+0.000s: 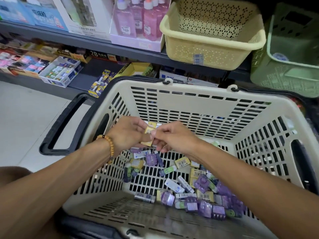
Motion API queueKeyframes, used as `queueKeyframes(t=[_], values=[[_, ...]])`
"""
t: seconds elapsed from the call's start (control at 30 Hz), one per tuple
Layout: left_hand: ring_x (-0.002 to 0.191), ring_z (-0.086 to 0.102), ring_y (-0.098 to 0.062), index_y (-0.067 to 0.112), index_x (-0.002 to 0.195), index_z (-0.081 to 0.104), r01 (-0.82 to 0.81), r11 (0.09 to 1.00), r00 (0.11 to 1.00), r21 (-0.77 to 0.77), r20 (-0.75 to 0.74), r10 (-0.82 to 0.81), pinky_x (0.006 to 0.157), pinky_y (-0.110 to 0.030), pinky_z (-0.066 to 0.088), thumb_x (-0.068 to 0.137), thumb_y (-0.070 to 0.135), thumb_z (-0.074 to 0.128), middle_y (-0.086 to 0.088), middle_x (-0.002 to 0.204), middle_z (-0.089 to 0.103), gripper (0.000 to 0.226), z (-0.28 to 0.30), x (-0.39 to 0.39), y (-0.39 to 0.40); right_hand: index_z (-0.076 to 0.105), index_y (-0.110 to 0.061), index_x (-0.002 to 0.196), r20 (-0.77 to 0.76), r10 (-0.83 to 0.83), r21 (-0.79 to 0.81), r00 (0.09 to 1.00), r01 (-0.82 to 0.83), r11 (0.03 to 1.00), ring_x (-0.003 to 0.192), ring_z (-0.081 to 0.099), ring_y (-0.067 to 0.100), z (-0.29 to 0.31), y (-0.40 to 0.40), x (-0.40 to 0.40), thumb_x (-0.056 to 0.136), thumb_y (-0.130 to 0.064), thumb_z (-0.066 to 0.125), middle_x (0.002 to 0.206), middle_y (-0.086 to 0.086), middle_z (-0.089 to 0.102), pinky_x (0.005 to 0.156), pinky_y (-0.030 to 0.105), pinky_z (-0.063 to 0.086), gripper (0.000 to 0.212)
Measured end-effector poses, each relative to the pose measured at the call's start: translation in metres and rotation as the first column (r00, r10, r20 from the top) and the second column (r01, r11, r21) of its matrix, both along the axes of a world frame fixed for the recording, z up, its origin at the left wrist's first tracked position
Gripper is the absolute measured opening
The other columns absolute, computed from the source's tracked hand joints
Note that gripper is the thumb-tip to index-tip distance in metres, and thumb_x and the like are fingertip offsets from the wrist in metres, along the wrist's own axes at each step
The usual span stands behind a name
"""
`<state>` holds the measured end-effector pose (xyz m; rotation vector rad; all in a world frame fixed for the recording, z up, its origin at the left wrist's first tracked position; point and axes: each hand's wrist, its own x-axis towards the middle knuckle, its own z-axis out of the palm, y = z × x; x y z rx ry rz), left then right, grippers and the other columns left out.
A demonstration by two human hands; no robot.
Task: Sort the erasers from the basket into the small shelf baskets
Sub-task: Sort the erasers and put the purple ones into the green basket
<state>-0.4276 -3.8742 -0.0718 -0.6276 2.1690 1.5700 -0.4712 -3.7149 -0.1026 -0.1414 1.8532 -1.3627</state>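
Note:
A cream shopping basket (181, 94) with black handles fills the middle of the view. Loose erasers (198, 192) in yellow, purple, white and green wrappers lie on its floor, mostly at the right and front. My left hand (127, 133), with a bead bracelet at the wrist, grips a small stack of yellow erasers (150, 129) above the basket's left part. My right hand (172, 137) meets it from the right, its fingertips pinching the same stack. How many erasers the stack holds is hidden by the fingers.
A dark shelf unit stands behind the basket. Its lower shelf holds open cardboard boxes of erasers (60, 70) at the left. An empty yellow perforated basket (212, 49) and a green basket (290, 69) sit on the upper shelf at the right, beside pink bottles (138, 19). Pale floor lies at the left.

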Motion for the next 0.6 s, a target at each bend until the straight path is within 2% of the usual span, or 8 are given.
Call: queueKeyframes(t=[0.1,0.2,0.27,0.33,0.4,0.5,0.57,0.6], values=[[0.08,0.07,-0.023,0.006,0.1,0.062,0.123,0.992,0.992,-0.038,0.042,-0.122,0.078,-0.039,0.06,0.07,-0.005,0.078,-0.008,0.091,0.066,0.036,-0.002,0.003,0.0,0.07,-0.008,0.094,-0.065,-0.015,0.065,0.998,0.019,0.998,0.059,0.065,0.009,0.009,0.01,0.002,0.096,-0.022,0.062,0.079,0.008,0.071,0.057,0.02,0.054,0.016],[0.09,0.068,-0.02,0.016,0.102,0.061,0.361,0.888,0.931,-0.284,0.058,-0.36,0.079,-0.032,0.058,0.071,0.004,0.08,-0.002,0.098,0.065,0.039,-0.013,0.005,0.001,0.071,-0.011,0.091,-0.116,-0.062,0.117,0.991,0.075,0.99,0.057,0.066,0.008,0.02,0.041,0.001,0.096,-0.027,0.062,0.078,0.005,0.071,0.055,0.019,0.053,0.018],[0.101,0.063,-0.015,0.022,0.111,0.058,0.559,0.713,0.814,-0.423,0.114,-0.57,0.084,-0.023,0.052,0.075,0.014,0.079,0.004,0.107,0.063,0.043,-0.027,0.006,0.007,0.071,-0.013,0.087,-0.157,-0.058,0.134,0.986,0.08,0.988,0.058,0.069,0.009,0.026,0.061,0.003,0.095,-0.03,0.063,0.076,0.003,0.072,0.054,0.018,0.052,0.02],[0.114,0.056,-0.015,0.021,0.13,0.049,0.685,0.477,0.672,-0.55,0.226,-0.705,0.092,-0.022,0.044,0.078,0.022,0.077,0.003,0.122,0.058,0.059,-0.045,0.008,0.012,0.071,-0.015,0.086,-0.179,-0.042,0.145,0.983,0.069,0.987,0.06,0.07,0.008,0.03,0.077,0.006,0.095,-0.032,0.062,0.078,0.003,0.072,0.055,0.016,0.052,0.021],[0.116,0.054,-0.02,0.018,0.137,0.038,0.742,0.283,0.571,-0.608,0.352,-0.742,0.098,-0.031,0.044,0.079,0.023,0.075,-0.002,0.126,0.056,0.069,-0.063,0.01,0.012,0.07,-0.015,0.087,-0.19,-0.022,0.151,0.981,0.051,0.987,0.061,0.07,0.006,0.031,0.085,0.009,0.095,-0.032,0.062,0.081,0.003,0.073,0.055,0.015,0.053,0.02],[0.116,0.052,-0.021,0.021,0.132,0.034,0.725,-0.018,0.435,-0.689,0.478,-0.763,0.107,-0.04,0.035,0.079,0.028,0.071,-0.001,0.119,0.055,0.065,-0.082,0.013,0.007,0.071,-0.017,0.086,-0.221,0.009,0.149,0.975,0.025,0.989,0.062,0.07,0.005,0.029,0.087,0.008,0.094,-0.034,0.062,0.079,0.0,0.073,0.059,0.017,0.054,0.021],[0.118,0.049,-0.021,0.021,0.134,0.033,0.697,-0.094,0.403,-0.71,0.498,-0.768,0.111,-0.042,0.029,0.078,0.03,0.07,-0.001,0.123,0.054,0.068,-0.091,0.012,0.006,0.072,-0.016,0.085,-0.245,0.009,0.133,0.97,0.024,0.991,0.062,0.07,0.006,0.029,0.086,0.007,0.094,-0.036,0.063,0.076,-0.001,0.072,0.061,0.019,0.056,0.024],[0.115,0.05,-0.021,0.021,0.134,0.034,0.686,-0.113,0.394,-0.719,0.498,-0.773,0.109,-0.041,0.032,0.078,0.029,0.07,-0.002,0.122,0.055,0.067,-0.093,0.012,0.007,0.072,-0.016,0.083,-0.257,0.007,0.126,0.966,0.026,0.992,0.063,0.07,0.007,0.028,0.086,0.006,0.094,-0.037,0.063,0.075,-0.001,0.072,0.061,0.021,0.057,0.025]])
